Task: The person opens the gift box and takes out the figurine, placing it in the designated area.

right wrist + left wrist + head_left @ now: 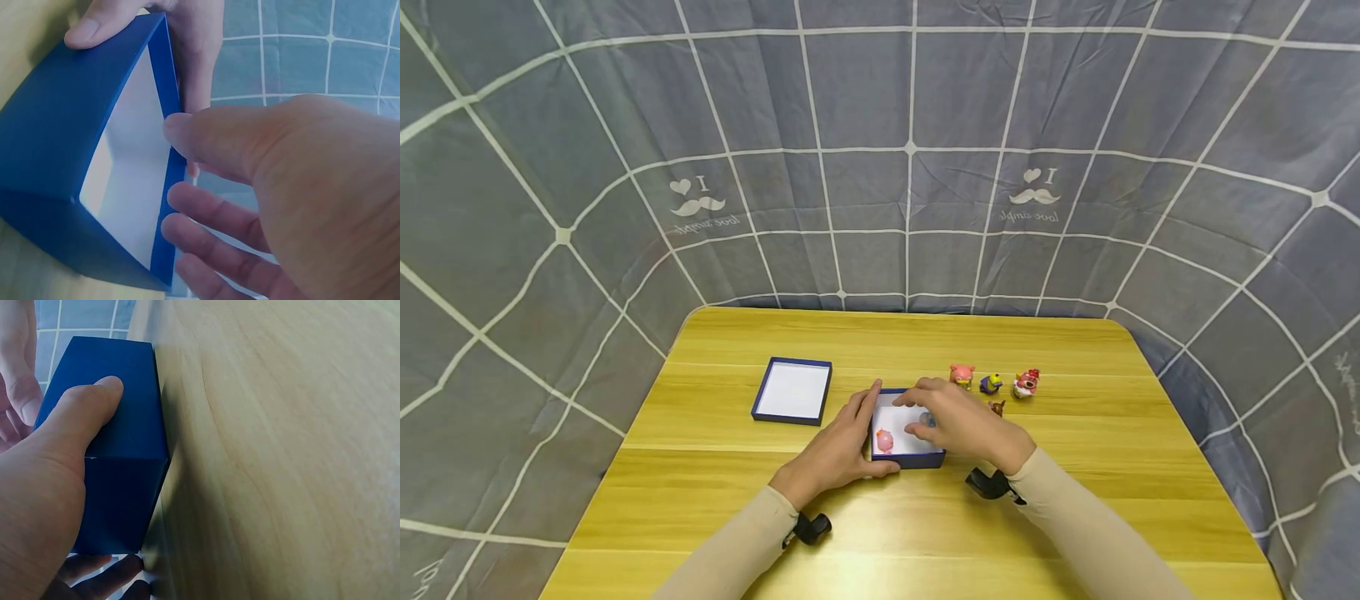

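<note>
A dark blue box [917,461] with a white inside stands uncovered on the table. My left hand [838,442] grips it at the left side; the left wrist view shows that thumb [94,409] against one blue wall. Inside the box, near its front left corner, lies a pink figurine [885,441]. A pale bluish item [927,419], partly hidden by the fingers, is at the box's right side. My right hand [958,421] hovers over the opening, thumb and fingers spread apart. In the right wrist view nothing shows between them.
The box lid [792,390] lies white side up at the left. Beyond my right hand stand a pink figurine [962,375], a blue and yellow one [991,383], a red and white one [1026,383] and a small brown one [997,407]. A grey checked curtain [865,192] surrounds the table.
</note>
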The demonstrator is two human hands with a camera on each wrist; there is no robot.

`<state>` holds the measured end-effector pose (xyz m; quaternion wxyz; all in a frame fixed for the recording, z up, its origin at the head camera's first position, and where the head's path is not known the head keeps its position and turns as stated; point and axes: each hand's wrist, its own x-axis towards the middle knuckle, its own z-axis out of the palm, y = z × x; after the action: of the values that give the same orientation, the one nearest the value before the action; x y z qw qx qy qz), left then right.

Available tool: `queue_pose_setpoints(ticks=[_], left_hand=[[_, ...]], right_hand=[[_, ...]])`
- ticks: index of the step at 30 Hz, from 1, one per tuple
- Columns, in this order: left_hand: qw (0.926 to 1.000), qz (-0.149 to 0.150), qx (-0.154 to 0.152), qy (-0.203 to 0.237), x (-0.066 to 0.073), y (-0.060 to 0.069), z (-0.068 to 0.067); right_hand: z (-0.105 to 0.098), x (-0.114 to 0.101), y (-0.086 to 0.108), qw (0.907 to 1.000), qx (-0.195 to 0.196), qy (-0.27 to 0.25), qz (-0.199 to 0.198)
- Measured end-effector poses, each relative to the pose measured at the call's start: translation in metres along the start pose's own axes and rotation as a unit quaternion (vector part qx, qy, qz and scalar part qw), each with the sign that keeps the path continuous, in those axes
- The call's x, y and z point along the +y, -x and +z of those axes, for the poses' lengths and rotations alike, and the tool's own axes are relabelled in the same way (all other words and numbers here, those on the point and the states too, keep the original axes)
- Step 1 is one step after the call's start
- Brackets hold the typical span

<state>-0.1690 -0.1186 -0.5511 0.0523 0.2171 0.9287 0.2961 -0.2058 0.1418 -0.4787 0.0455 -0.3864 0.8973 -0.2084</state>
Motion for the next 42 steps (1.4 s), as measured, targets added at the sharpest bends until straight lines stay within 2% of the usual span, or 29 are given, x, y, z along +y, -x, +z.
queue_pose_setpoints(ticks=[9,19,24,28,33,37,42], left_hand=[[0.9998,-0.012,-0.002,0.014,0.0,-0.001,0.001],[0.9998,-0.013,0.001,0.015,-0.001,-0.003,0.003],[0.9998,-0.006,0.003,0.018,-0.001,-0.004,0.005],[0.9998,-0.006,0.005,0.018,0.0,-0.005,0.006],[0.9998,-0.006,0.009,0.019,0.001,-0.006,0.006],[0.9998,-0.004,0.011,0.019,0.002,-0.007,0.006],[0.9997,0.0,0.016,0.017,0.002,-0.008,0.006]], right_hand=[[0.006,0.004,-0.014,0.9967,-0.074,-0.033,0.009],[0.012,0.006,-0.04,0.9887,-0.145,-0.012,-0.034],[0.019,0.007,-0.051,0.983,-0.179,0.02,-0.037],[0.022,0.006,-0.057,0.9805,-0.189,0.044,-0.031],[0.025,0.007,-0.061,0.9816,-0.182,0.052,-0.025],[0.026,0.01,-0.062,0.9841,-0.172,0.035,-0.027],[0.023,0.012,-0.063,0.9835,-0.177,0.019,-0.032]])
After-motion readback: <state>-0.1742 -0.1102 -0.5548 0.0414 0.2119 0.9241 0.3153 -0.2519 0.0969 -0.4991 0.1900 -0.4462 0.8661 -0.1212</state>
